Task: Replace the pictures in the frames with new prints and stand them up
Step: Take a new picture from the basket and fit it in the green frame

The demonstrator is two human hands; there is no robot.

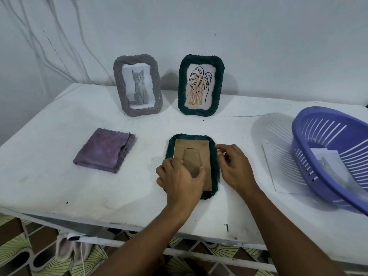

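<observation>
Brown backing board (194, 154) faced up on the dark green frame (213, 166) lying flat near the table's front edge (139, 226), so I could not see what print it held. My left hand (180, 181) covered the frame's lower left corner, fingers curled, thumb pressing the board's stand flap. My right hand (232, 166) pinched something at the frame's right rim; too small to tell. Bare tabletop lay between it, the folded purple cloth (104, 151) and the purple basket (334, 154), cut off at right.
</observation>
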